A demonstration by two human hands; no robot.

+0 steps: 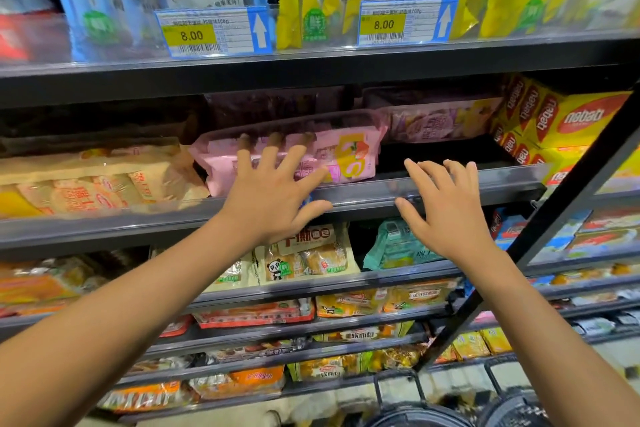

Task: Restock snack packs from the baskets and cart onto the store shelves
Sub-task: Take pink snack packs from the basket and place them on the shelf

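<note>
Store aisle, dark metal shelving (346, 198) packed with snack packs, clear plastic lip along each shelf edge. Landmark: pink snack pack (298, 152) lying flat on the middle shelf, behind the clear lip. Left hand (273, 194) spread wide right in front of pink snack pack, fingers straight, fingertips up against the lip over the pack's face, thumb out below the shelf edge; holding nothing. Right hand (446, 208) to the right of pink snack pack, fingers loosely extended and slightly bent, over the shelf lip ahead of a dark gap on the shelf; holding nothing. Purple-pink pack (440, 123) behind and right of pink snack pack. Yellow Nabati boxes (561, 121) farther right, stacked. Beige bread packs (90, 184) left of pink snack pack, same shelf. Above it, price tags (211, 32) reading 8.00 with blue and yellow bags behind. Below it, panda bread pack (304, 253) and teal pack (394, 246) on next shelf. Far below right, dark basket rims (415, 414), contents cannot tell.
</note>
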